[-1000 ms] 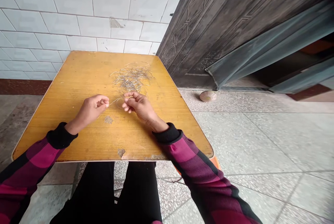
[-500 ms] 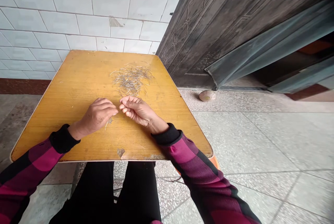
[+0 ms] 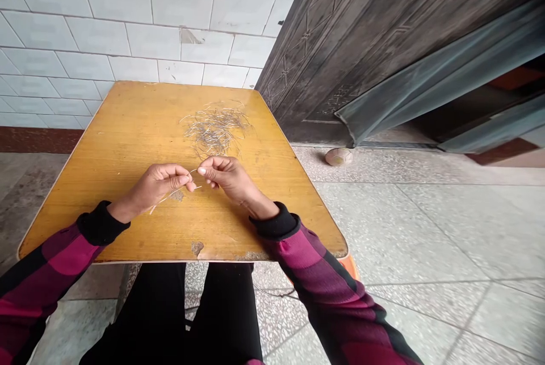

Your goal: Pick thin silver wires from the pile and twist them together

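The left hand [image 3: 159, 186] pinches thin wire [image 3: 161, 201] over the bench [image 3: 106, 149], a short stretch bridging the gap, the tangled wire pile [image 3: 215, 129] just beyond, the right hand [image 3: 225, 176] nipping that stretch, a rounded object [image 3: 339, 156] farther right on the floor [image 3: 417, 223].

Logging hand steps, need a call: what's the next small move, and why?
Probably a gentle pull by the right hand away from the left hand, to tension the wire. It bridges the gap between the hands, and both look pinched on it. A thin strand also sticks out below the left hand; whether it's the same piece, I can't tell.
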{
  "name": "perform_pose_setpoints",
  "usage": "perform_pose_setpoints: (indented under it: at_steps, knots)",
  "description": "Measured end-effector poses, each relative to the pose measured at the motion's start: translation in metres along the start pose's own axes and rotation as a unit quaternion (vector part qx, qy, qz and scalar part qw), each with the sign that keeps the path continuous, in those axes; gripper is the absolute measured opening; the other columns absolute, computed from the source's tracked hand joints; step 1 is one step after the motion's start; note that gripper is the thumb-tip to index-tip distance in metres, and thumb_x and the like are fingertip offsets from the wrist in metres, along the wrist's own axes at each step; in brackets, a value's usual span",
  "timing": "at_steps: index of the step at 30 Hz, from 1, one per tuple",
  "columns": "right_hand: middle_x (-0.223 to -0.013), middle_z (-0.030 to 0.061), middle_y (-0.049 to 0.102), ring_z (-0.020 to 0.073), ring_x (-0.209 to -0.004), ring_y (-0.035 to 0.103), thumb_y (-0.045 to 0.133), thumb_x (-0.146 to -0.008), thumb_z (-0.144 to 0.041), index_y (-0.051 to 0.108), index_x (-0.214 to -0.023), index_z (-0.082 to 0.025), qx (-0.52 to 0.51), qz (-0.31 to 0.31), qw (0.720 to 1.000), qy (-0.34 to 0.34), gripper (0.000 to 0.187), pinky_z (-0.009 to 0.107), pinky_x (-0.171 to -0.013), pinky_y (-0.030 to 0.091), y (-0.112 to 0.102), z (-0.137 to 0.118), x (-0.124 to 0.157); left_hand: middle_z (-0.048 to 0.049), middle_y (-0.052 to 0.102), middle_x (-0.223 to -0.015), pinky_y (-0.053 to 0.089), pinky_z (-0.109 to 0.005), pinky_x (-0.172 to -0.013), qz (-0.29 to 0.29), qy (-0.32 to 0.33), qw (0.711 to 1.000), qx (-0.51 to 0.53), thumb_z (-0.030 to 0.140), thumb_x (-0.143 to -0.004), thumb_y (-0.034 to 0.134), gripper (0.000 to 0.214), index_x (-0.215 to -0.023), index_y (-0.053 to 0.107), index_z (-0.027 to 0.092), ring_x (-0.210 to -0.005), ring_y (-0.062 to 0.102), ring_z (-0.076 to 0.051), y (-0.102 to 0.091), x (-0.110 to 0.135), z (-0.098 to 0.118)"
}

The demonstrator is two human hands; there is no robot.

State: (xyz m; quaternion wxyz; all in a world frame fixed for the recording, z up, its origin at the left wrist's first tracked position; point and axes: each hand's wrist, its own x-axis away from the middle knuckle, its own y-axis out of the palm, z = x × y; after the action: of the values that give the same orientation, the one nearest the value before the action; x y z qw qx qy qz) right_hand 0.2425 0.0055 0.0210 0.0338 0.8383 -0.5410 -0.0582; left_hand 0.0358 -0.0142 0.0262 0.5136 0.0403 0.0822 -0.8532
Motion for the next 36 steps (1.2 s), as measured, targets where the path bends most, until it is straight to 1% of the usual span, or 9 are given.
perform_pose_setpoints:
  at_steps: [3, 6, 10, 13, 16, 19, 22, 26, 36]
  knots:
    - [-0.067, -0.0042, 0.059, 0.0065, -0.060, 0.051, 0.083, -0.067, -0.048, 0.065, -0.066, -0.019, 0.006, -0.012, 1.000, -0.020, 0.035, 0.020, -0.056, 0.043, 0.000, -0.001, 0.001, -0.0043, 0.069, -0.071, 0.046, -0.029, -0.073, 0.014, -0.036, 0.990, 0.137, 0.041, -0.080, 0.075, 0.027, -0.075, 0.070, 0.015, -0.071, 0.060, -0.015, 0.001, 0.000, 0.002]
    - [-0.076, -0.0010, 0.065, 0.0103, -0.071, 0.059, 0.082, -0.067, -0.052, 0.062, -0.071, -0.019, -0.074, -0.061, 0.995, 0.023, 0.039, 0.025, -0.068, 0.048, 0.001, 0.001, 0.001, -0.0025, 0.065, -0.067, 0.047, -0.031, -0.078, 0.006, -0.050, 0.965, 0.256, 0.036, -0.075, 0.080, 0.025, -0.070, 0.068, 0.014, -0.072, 0.061, -0.015, 0.003, -0.001, 0.001]
    - [-0.061, -0.0046, 0.059, 0.0082, -0.058, 0.054, 0.081, -0.072, -0.047, 0.055, -0.070, -0.019, -0.153, -0.101, 0.982, 0.053, 0.038, 0.024, -0.062, 0.045, 0.003, 0.004, 0.000, 0.0006, 0.060, -0.062, 0.051, -0.030, -0.076, -0.007, -0.061, 0.933, 0.353, 0.029, -0.071, 0.084, 0.026, -0.065, 0.064, 0.014, -0.067, 0.062, -0.013, 0.005, -0.002, 0.002]
    - [-0.055, -0.0071, 0.052, 0.0066, -0.052, 0.048, 0.082, -0.072, -0.044, 0.056, -0.070, -0.019, -0.168, -0.103, 0.978, 0.060, 0.036, 0.023, -0.057, 0.042, 0.002, 0.003, -0.001, 0.0035, 0.053, -0.056, 0.051, -0.025, -0.064, -0.008, -0.087, 0.918, 0.387, 0.027, -0.071, 0.084, 0.025, -0.068, 0.064, 0.012, -0.057, 0.054, -0.009, 0.004, -0.001, 0.004]
    - [-0.054, -0.0084, 0.050, 0.0060, -0.050, 0.045, 0.082, -0.072, -0.042, 0.061, -0.078, -0.019, -0.159, -0.092, 0.981, 0.064, 0.031, 0.022, -0.054, 0.040, -0.002, 0.002, -0.001, 0.0047, 0.049, -0.054, 0.044, -0.017, -0.049, -0.009, -0.126, 0.909, 0.397, 0.025, -0.074, 0.082, 0.021, -0.075, 0.067, 0.010, -0.048, 0.046, -0.005, 0.000, -0.001, 0.006]
    - [-0.055, -0.0084, 0.052, 0.0051, -0.048, 0.044, 0.080, -0.073, -0.043, 0.067, -0.089, -0.020, -0.119, -0.075, 0.989, 0.053, 0.031, 0.019, -0.046, 0.033, -0.006, 0.002, -0.001, 0.0043, 0.049, -0.055, 0.037, -0.012, -0.042, -0.006, -0.157, 0.903, 0.399, 0.021, -0.076, 0.080, 0.017, -0.075, 0.067, 0.010, -0.044, 0.042, -0.002, -0.006, -0.002, 0.008]
    - [-0.056, -0.0084, 0.052, 0.0044, -0.046, 0.041, 0.079, -0.073, -0.044, 0.071, -0.096, -0.022, -0.062, -0.041, 0.997, 0.022, 0.033, 0.019, -0.042, 0.026, -0.010, 0.003, -0.001, 0.0024, 0.055, -0.059, 0.039, -0.010, -0.041, 0.027, -0.177, 0.892, 0.414, 0.015, -0.080, 0.074, 0.010, -0.074, 0.067, 0.010, -0.046, 0.047, -0.002, -0.014, -0.004, 0.009]
    - [-0.059, -0.0077, 0.053, 0.0050, -0.047, 0.040, 0.075, -0.078, -0.041, 0.072, -0.108, -0.024, 0.030, -0.026, 0.999, -0.014, 0.035, 0.021, -0.044, 0.030, -0.010, 0.003, 0.000, -0.0013, 0.064, -0.067, 0.047, -0.010, -0.048, 0.085, -0.168, 0.887, 0.421, 0.007, -0.085, 0.064, 0.009, -0.078, 0.069, 0.009, -0.053, 0.058, -0.004, -0.021, -0.006, 0.008]
    - [-0.064, -0.0057, 0.052, 0.0079, -0.051, 0.040, 0.059, -0.090, -0.033, 0.057, -0.139, -0.021, 0.220, -0.051, 0.971, -0.076, 0.050, 0.024, -0.052, 0.037, 0.013, 0.012, 0.014, -0.0020, 0.066, -0.070, 0.048, -0.010, -0.048, 0.131, -0.160, 0.881, 0.425, 0.000, -0.089, 0.055, 0.017, -0.080, 0.068, 0.007, -0.053, 0.060, -0.004, -0.030, -0.010, 0.011]
